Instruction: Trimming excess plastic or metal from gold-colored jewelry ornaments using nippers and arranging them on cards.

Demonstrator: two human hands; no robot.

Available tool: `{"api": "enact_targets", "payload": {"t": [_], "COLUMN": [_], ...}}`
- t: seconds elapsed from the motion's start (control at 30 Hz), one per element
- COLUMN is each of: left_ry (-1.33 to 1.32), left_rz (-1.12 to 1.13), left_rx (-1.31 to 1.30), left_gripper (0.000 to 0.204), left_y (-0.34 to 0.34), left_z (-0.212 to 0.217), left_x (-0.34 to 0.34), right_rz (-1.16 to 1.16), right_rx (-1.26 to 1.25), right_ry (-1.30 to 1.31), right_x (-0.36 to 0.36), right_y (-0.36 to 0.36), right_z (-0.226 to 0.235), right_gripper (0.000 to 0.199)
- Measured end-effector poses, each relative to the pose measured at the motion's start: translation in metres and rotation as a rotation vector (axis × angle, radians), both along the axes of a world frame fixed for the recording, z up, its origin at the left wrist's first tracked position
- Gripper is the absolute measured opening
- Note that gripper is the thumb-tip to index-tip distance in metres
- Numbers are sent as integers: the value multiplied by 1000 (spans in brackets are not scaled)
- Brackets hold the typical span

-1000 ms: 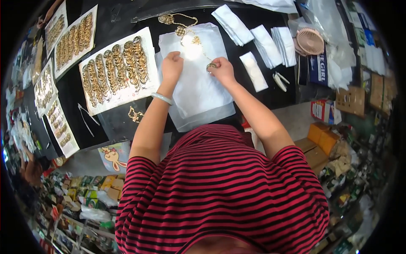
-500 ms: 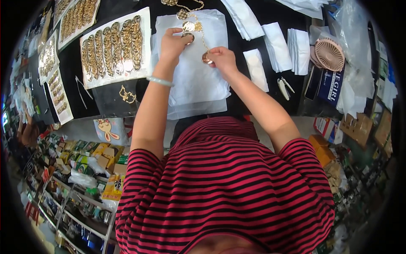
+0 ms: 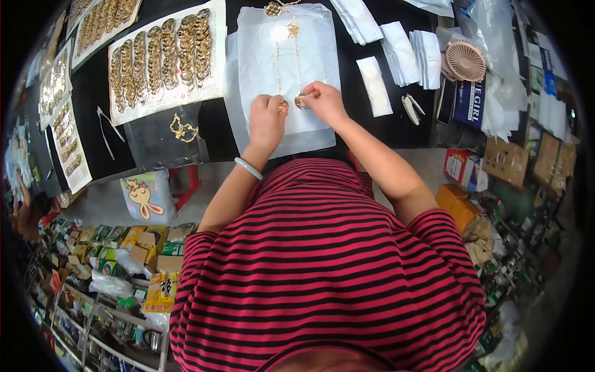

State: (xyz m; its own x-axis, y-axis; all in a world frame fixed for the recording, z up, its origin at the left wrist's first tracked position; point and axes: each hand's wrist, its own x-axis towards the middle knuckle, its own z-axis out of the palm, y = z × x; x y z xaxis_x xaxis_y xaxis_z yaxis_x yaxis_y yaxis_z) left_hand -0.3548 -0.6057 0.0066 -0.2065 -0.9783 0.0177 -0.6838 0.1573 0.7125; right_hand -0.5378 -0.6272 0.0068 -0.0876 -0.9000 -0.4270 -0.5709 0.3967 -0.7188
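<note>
A gold chain [image 3: 297,59] with round medallions lies on a stack of translucent white sheets [image 3: 254,49]. My left hand [image 3: 266,118], a pale bangle at its wrist, pinches a round gold medallion [image 3: 283,106] at one side of the chain. Close beside it, my right hand [image 3: 325,102] grips another round gold medallion [image 3: 301,101] between thumb and fingers. From these two pieces the chain runs up in two strands. Its far part gathers near a patterned gold disc [image 3: 273,8] at the top of the sheets.
Left of the sheets, a paper [image 3: 214,68] carries several rows of gold chain pieces. Tweezers [image 3: 108,133] and a small gold chain [image 3: 184,129] lie nearer. On the right are folded white packets [image 3: 375,87], white-handled nippers [image 3: 411,110] and a pink fan [image 3: 465,62].
My left hand has come down toward me with its medallion, beside my right hand. The chain now stretches in two strands. My right hand still holds its medallion; the whole view has shifted slightly.
</note>
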Motion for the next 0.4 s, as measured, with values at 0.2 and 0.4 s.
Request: {"api": "enact_targets", "payload": {"t": [0.2, 0.4], "left_ry": [21, 45], "left_rz": [-33, 77], "left_rx": [24, -81], "left_gripper": [31, 32], "left_y": [-6, -33], "left_z": [-2, 7], "left_x": [-1, 5], "right_rz": [65, 140], "right_rx": [-90, -288], "right_ry": [104, 260], "right_x": [8, -2], "right_y": [9, -39], "right_z": [1, 11], "right_gripper": [20, 19]}}
